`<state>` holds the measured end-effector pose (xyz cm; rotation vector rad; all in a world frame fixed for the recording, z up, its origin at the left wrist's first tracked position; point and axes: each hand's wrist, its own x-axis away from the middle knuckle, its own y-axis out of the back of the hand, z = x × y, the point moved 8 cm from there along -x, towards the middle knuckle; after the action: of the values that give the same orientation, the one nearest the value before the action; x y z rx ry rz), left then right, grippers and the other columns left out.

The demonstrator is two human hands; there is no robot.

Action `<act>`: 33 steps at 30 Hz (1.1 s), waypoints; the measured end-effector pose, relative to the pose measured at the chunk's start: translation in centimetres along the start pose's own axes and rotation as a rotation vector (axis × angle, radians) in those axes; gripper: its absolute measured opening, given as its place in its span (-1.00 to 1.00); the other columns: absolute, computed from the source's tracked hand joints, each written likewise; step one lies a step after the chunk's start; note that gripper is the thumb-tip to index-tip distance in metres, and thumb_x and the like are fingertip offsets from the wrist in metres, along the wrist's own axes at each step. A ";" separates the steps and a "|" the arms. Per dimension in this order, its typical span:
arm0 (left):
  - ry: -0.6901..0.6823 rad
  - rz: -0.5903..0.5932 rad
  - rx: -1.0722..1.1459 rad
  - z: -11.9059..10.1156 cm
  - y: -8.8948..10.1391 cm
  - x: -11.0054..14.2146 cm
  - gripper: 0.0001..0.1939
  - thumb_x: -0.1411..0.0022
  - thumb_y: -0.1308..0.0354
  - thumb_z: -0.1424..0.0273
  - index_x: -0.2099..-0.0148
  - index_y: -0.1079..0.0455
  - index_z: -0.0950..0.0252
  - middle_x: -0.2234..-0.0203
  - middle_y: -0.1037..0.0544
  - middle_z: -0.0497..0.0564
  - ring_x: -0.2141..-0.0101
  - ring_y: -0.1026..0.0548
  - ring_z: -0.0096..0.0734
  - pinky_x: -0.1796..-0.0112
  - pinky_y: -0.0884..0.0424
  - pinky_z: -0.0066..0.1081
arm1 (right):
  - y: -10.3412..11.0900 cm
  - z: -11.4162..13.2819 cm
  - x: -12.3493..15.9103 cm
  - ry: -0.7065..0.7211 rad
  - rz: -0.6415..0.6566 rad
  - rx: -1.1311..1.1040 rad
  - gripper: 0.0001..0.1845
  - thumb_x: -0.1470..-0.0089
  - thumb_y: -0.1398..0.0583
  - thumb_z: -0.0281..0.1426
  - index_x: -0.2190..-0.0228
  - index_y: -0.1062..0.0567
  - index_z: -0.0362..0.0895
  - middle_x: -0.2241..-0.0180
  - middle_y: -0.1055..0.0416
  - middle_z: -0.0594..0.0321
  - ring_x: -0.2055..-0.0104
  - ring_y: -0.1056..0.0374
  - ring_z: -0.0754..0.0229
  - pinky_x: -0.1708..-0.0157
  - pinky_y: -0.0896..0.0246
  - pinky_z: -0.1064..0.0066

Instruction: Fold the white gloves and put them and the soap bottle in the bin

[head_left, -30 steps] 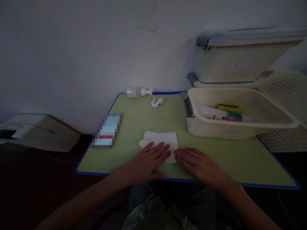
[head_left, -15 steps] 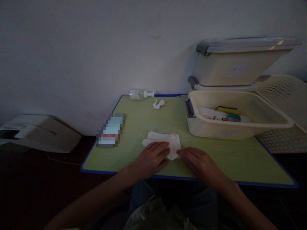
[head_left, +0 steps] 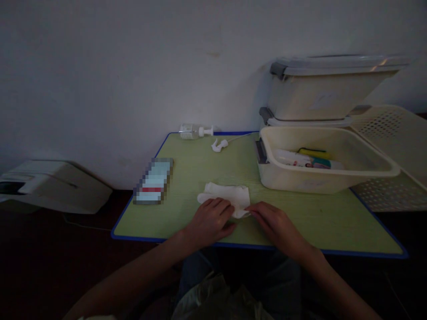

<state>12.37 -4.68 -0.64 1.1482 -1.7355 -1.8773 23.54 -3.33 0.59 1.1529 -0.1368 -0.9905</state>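
A white folded cloth (head_left: 226, 194) lies on the green table (head_left: 207, 169) near its front edge. My left hand (head_left: 210, 220) rests on the cloth's near left part with its fingers curled down onto it. My right hand (head_left: 275, 224) is at the cloth's near right corner, fingertips pinching its edge. Both forearms reach in from the bottom of the view.
A cream bin (head_left: 320, 178) holding bottles sits at the right, with lidded boxes (head_left: 320, 91) stacked behind and a perforated basket (head_left: 393, 133) beside. A pump bottle (head_left: 195, 131) and a white spray nozzle (head_left: 218, 144) lie at the back edge. A blurred flat object (head_left: 153, 181) lies at the left.
Both hands have drawn back toward me and curled from flat to gripping on the cloth's near edge. The cloth looks more bunched and narrower than before.
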 end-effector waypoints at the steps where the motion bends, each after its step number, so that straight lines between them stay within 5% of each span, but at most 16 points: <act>1: 0.013 -0.008 -0.003 0.0 0.0 -0.1 -0.78 -0.17 -0.06 0.33 0.18 -0.35 0.34 0.26 -0.47 0.11 0.24 -0.43 -0.24 0.22 -0.38 -0.25 | 0.0 -0.1 -0.1 -0.015 -0.008 -0.017 -0.78 -0.17 0.03 -0.48 0.28 -0.40 -0.16 0.36 -0.46 0.15 0.32 -0.40 0.18 0.33 -0.33 0.34; 7: 0.031 0.014 -0.045 0.2 -0.1 -0.5 -0.85 -0.21 -0.01 0.47 0.18 -0.36 0.34 0.27 -0.49 0.11 0.27 -0.45 -0.28 0.25 -0.39 -0.26 | 0.4 -0.5 -0.6 -0.062 -0.053 -0.065 -0.81 -0.17 0.02 -0.47 0.31 -0.39 -0.14 0.41 -0.44 0.19 0.35 -0.38 0.20 0.35 -0.31 0.37; 17: 0.000 -0.034 0.055 0.6 -0.1 0.0 -0.80 -0.22 0.03 0.54 0.17 -0.40 0.35 0.27 -0.52 0.08 0.27 -0.47 -0.35 0.23 -0.40 -0.35 | -0.2 0.7 0.6 0.189 0.045 0.041 -0.74 -0.03 -0.19 -0.32 0.23 -0.38 -0.19 0.32 -0.43 0.08 0.24 -0.32 0.06 0.26 -0.29 0.21; 20: 0.093 0.033 0.200 1.9 -0.1 -0.7 -0.80 -0.21 0.01 0.54 0.22 -0.44 0.34 0.31 -0.54 0.06 0.27 -0.46 -0.36 0.21 -0.37 -0.38 | 0.0 0.1 0.1 0.110 0.020 -0.008 -0.88 -0.10 -0.09 -0.44 0.29 -0.39 -0.17 0.33 -0.43 0.11 0.25 -0.33 0.12 0.25 -0.26 0.28; 25: 0.252 0.305 0.459 4.6 -1.3 -2.8 -0.82 -0.17 -0.05 0.46 0.27 -0.48 0.35 0.43 -0.53 0.03 0.38 -0.42 -0.36 0.32 -0.27 -0.42 | -0.1 -2.3 -1.5 -0.187 0.027 -0.144 -0.85 -0.11 -0.05 -0.43 0.47 -0.34 -0.14 0.54 -0.36 0.26 0.49 -0.29 0.23 0.48 -0.15 0.43; 33: 0.283 0.547 0.775 6.4 -3.1 -5.5 -0.84 -0.04 -0.11 0.44 0.54 -0.37 0.40 0.71 -0.22 -0.18 0.63 -0.15 -0.63 0.55 -0.06 -0.56 | -1.0 -4.8 -3.6 -0.455 0.106 -0.178 -0.77 -0.06 -0.04 -0.44 0.61 -0.19 -0.10 0.65 -0.19 0.37 0.59 -0.17 0.28 0.57 0.01 0.48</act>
<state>11.86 4.21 -2.24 0.9441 -2.3519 -0.6922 23.54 2.57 -0.99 0.7373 -0.4596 -1.1335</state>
